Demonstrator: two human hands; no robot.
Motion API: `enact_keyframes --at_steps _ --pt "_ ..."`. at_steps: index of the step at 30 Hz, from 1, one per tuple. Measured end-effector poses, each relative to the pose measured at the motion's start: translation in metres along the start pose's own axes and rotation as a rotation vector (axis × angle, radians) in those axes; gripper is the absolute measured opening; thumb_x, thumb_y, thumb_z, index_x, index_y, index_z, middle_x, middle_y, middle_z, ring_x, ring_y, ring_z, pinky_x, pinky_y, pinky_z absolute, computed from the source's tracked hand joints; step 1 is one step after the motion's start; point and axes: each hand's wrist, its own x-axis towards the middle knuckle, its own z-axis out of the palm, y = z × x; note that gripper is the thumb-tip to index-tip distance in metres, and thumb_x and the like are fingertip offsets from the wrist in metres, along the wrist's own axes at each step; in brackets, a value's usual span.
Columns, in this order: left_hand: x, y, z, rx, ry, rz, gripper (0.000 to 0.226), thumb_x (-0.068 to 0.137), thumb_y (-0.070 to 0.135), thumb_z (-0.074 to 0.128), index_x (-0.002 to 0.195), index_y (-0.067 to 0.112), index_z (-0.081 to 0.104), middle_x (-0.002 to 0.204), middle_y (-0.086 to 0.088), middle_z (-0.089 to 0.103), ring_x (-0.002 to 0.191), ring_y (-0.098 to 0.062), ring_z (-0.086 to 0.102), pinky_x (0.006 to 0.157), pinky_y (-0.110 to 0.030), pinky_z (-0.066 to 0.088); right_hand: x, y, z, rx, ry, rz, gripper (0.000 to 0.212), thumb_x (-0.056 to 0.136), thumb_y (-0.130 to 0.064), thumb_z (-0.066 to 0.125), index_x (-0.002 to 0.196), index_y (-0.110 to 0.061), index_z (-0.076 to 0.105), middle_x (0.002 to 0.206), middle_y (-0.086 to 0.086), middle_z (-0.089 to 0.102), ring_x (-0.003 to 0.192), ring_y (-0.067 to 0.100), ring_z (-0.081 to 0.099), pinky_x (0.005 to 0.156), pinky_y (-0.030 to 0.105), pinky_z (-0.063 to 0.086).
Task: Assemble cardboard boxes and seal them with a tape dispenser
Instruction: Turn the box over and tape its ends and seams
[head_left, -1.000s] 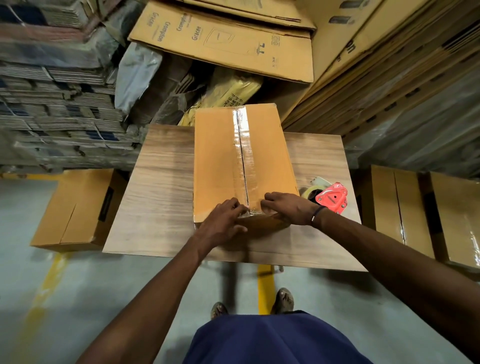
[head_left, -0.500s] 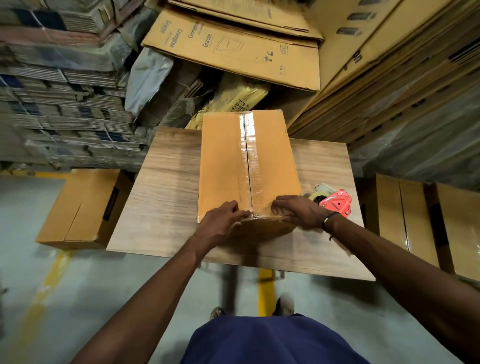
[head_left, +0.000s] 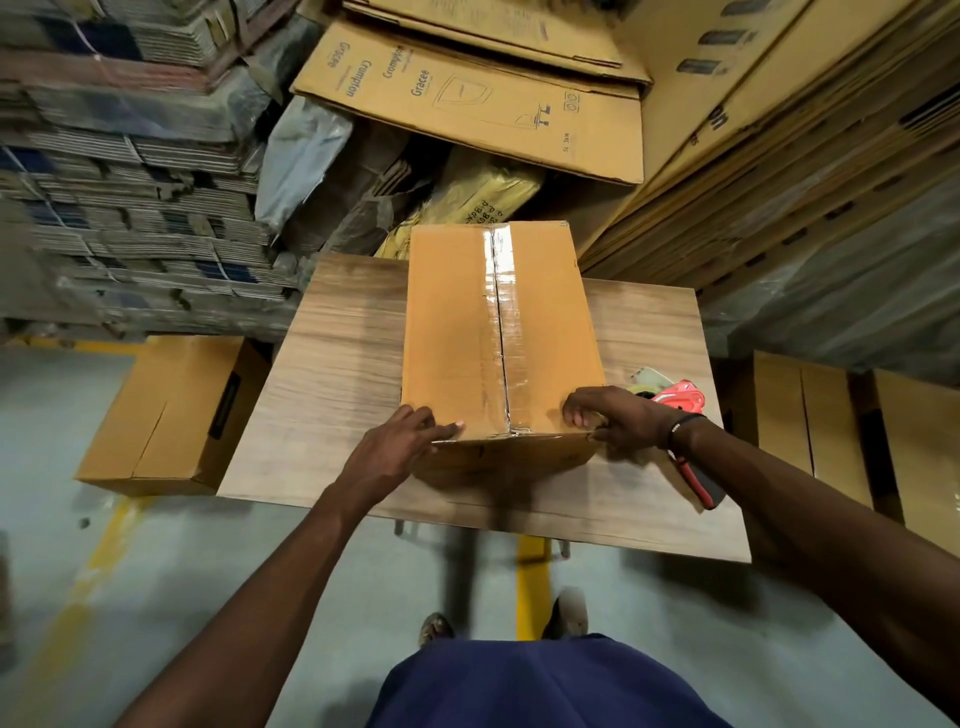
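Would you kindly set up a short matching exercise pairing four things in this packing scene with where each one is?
Things:
1. tape dispenser
2. taped box
3. left hand
4. untaped box

Places:
A. on the floor, left of the table
B. middle of the table
C. at the box's near left corner
D. on the table, behind the right hand

Pairs: 1-D, 2-B, 3-C, 4-A

Printed words on flattened carton only.
"Crompton" twice and "Gracee" twice, sideways, on flat cardboard sheet (head_left: 467, 104) leaning behind table; small print near its right edge unreadable; dark lettering on yellow bag (head_left: 483, 200) illegible.
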Motion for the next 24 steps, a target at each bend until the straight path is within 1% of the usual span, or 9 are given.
enact_keyframes --at_steps 3,6,8,11,14,18,19,21,24 --pt "-0.003 -0.006 -0.003 -0.059 -0.017 -0.001 0.060 0.101 0.012 0.062 0.149 0.048 0.048 0.115 0.010 0.048 0.102 -0.012 0.044 0.062 -0.038 0.054 0.000 0.001 -0.005 -0.077 -0.042 -0.022 0.046 0.085 -0.004 0.075 0.119 -0.030 0.056 0.115 -0.008 0.059 0.101 0.010 0.056 0.088 0.029 0.048" --pt "-0.010 -0.017 -0.003 -0.129 -0.033 0.001 0.076 0.096 -0.009 0.056 0.147 0.047 0.051 0.114 0.011 0.046 0.102 -0.012 0.045 0.071 -0.042 0.054 -0.002 0.002 -0.010 -0.218 -0.082 0.018 0.050 0.088 -0.016 0.077 0.129 -0.030 0.053 0.126 -0.008 0.056 0.109 0.012 0.053 0.090 0.033 0.047" --pt "-0.012 -0.020 -0.002 -0.147 -0.027 0.001 0.082 0.091 -0.017 0.055 0.146 0.044 0.053 0.115 0.010 0.047 0.103 -0.013 0.047 0.076 -0.043 0.054 -0.001 0.000 -0.010 -0.213 -0.110 0.018 0.049 0.087 -0.014 0.076 0.124 -0.033 0.051 0.124 -0.008 0.054 0.108 0.015 0.052 0.091 0.034 0.047" --pt "-0.010 -0.021 0.002 -0.174 -0.006 -0.033 0.081 0.088 -0.018 0.057 0.143 0.042 0.058 0.115 0.010 0.046 0.104 -0.014 0.049 0.082 -0.038 0.053 0.001 -0.003 -0.012 -0.187 -0.133 0.011 0.046 0.085 -0.006 0.074 0.117 -0.032 0.053 0.117 -0.007 0.053 0.104 0.015 0.052 0.088 0.032 0.045" --pt "-0.007 -0.017 0.008 -0.271 0.047 -0.112 0.076 0.086 -0.018 0.057 0.135 0.039 0.065 0.111 0.010 0.044 0.101 -0.011 0.049 0.083 -0.028 0.047 0.003 -0.003 -0.010 -0.141 -0.086 0.053 0.043 0.081 0.002 0.071 0.112 -0.024 0.061 0.108 -0.005 0.055 0.095 0.013 0.052 0.081 0.027 0.041" --pt "-0.005 -0.002 0.018 -0.384 0.101 -0.248 0.070 0.080 -0.016 0.062 0.129 0.034 0.070 0.115 0.008 0.045 0.106 -0.016 0.049 0.091 -0.030 0.048 0.003 -0.005 -0.004 -0.064 -0.003 0.137 0.043 0.078 0.008 0.068 0.106 -0.025 0.063 0.105 -0.003 0.056 0.090 0.015 0.056 0.076 0.029 0.049" --pt "-0.007 0.001 0.017 -0.407 0.101 -0.247 0.069 0.079 -0.016 0.063 0.129 0.030 0.070 0.118 0.007 0.046 0.107 -0.017 0.051 0.090 -0.031 0.051 0.001 -0.005 -0.006 -0.054 -0.003 0.137 0.045 0.078 0.007 0.070 0.109 -0.024 0.063 0.107 -0.002 0.056 0.092 0.017 0.057 0.077 0.029 0.051" --pt "-0.013 0.000 0.012 -0.432 0.092 -0.216 0.071 0.076 -0.022 0.063 0.128 0.025 0.069 0.124 0.005 0.044 0.105 -0.016 0.055 0.079 -0.026 0.056 -0.006 -0.003 -0.011 -0.041 -0.019 0.156 0.054 0.078 0.006 0.073 0.122 -0.024 0.061 0.117 -0.001 0.054 0.099 0.016 0.056 0.083 0.030 0.052" --pt "-0.025 -0.007 -0.004 -0.361 0.066 -0.169 0.083 0.071 -0.025 0.062 0.132 0.031 0.062 0.128 0.009 0.039 0.101 -0.012 0.053 0.068 -0.028 0.056 -0.017 0.001 -0.017 -0.153 -0.050 0.189 0.071 0.081 0.004 0.071 0.139 -0.031 0.049 0.134 -0.004 0.044 0.114 0.016 0.050 0.094 0.033 0.050"
